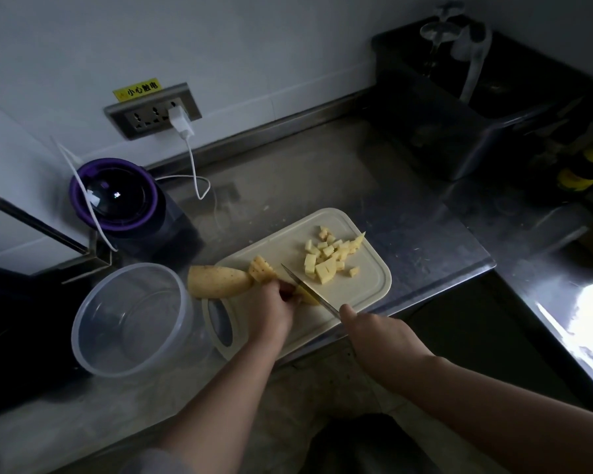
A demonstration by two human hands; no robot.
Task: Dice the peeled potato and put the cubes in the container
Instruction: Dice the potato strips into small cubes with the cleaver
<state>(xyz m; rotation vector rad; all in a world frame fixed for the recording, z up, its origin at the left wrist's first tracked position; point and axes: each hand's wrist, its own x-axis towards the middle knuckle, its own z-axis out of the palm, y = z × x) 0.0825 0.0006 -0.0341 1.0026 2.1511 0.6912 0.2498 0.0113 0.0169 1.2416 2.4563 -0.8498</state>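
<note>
While left hand (275, 304) pins potato (307, 297), right hand (379, 331) grips knife (310, 291).

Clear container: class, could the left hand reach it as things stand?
Probably yes. The container stands open close beside the left hand, with only the large potato piece near its rim. The hand is holding another piece under the knife, though.

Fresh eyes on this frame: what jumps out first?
The knife in the right hand slices a potato piece steadied by the left hand on the cream cutting board. A pile of potato cubes sits at the board's far right, while the clear container to its left holds none.
</note>
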